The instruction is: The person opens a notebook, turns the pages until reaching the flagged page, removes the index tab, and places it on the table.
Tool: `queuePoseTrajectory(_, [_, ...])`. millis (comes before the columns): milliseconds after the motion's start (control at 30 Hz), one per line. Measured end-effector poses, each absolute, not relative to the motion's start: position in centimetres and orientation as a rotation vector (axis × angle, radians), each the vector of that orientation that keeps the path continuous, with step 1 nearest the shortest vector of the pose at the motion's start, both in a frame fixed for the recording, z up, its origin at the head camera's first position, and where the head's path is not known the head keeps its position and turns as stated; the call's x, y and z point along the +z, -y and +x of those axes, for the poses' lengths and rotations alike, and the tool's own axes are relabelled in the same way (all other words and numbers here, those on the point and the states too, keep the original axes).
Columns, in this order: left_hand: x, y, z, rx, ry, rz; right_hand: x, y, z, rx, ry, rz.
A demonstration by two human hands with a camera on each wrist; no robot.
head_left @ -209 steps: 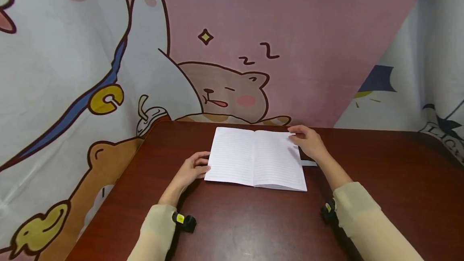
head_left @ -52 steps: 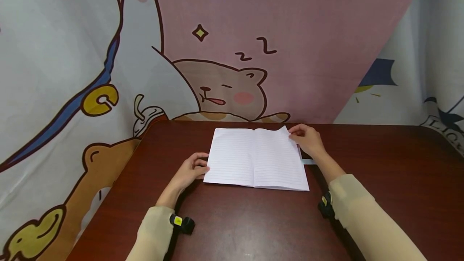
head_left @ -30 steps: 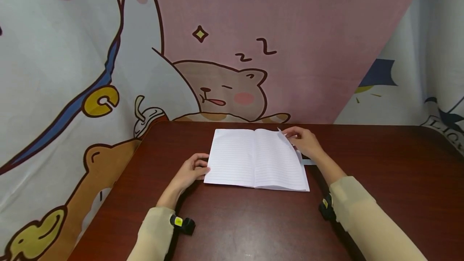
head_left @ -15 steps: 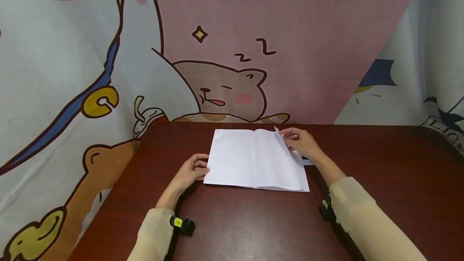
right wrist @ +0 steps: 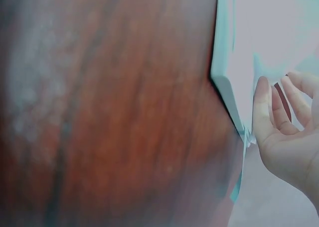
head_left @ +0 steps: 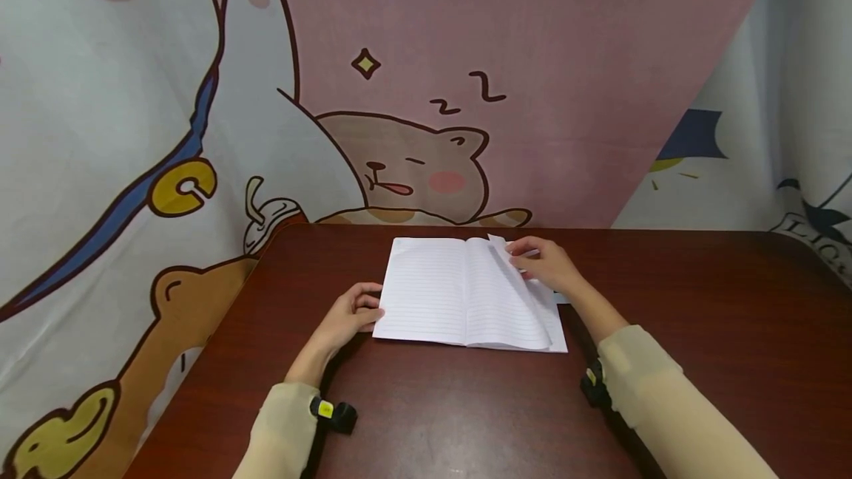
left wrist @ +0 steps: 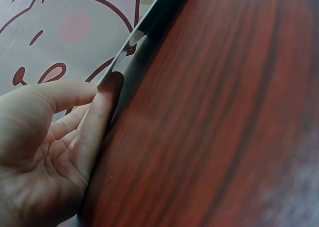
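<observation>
An open notebook (head_left: 429, 290) with lined white pages lies on the dark red-brown table. At its left edge my left hand (head_left: 347, 314) holds on; in the left wrist view, the thumb is above the notebook's edge (left wrist: 119, 62) and a finger lies beneath it. With fingertips and thumb my right hand (head_left: 547, 265) pinches a page (head_left: 511, 290) near the upper right corner. That page is lifted and bent leftward, baring part of the sheet below. In the right wrist view the raised page (right wrist: 279, 35) rises from the fingers of the right hand (right wrist: 291, 120).
A pale ribbon-like strip (head_left: 562, 299) sticks out from the notebook's right side onto the table (head_left: 426, 405). Each wrist wears a small black camera. Behind the table's far edge hangs a cartoon-printed cloth (head_left: 566, 80).
The right hand has moved left, carrying the page's upper right corner with it. The page first curled at the corner and now bends over further. The left hand has stayed in place.
</observation>
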State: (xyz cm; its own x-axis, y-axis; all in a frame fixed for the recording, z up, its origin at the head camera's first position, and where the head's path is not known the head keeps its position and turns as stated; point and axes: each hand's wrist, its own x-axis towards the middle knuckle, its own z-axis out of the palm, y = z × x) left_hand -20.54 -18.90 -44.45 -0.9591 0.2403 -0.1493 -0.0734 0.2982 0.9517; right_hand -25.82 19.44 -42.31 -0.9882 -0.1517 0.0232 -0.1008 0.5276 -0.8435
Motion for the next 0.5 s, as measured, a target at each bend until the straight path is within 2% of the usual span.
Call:
queuePoseTrajectory(200, [-44.46,18.81,-20.52,1.713,-2.303,0.157,-42.19,-19.04,-25.64,-1.463,-2.695,-0.217])
queuePoseTrajectory(500, [-44.43,18.8,-20.46,1.72,-2.303,0.167,-42.14,-18.59,-25.45,-1.506,-2.669,-0.354])
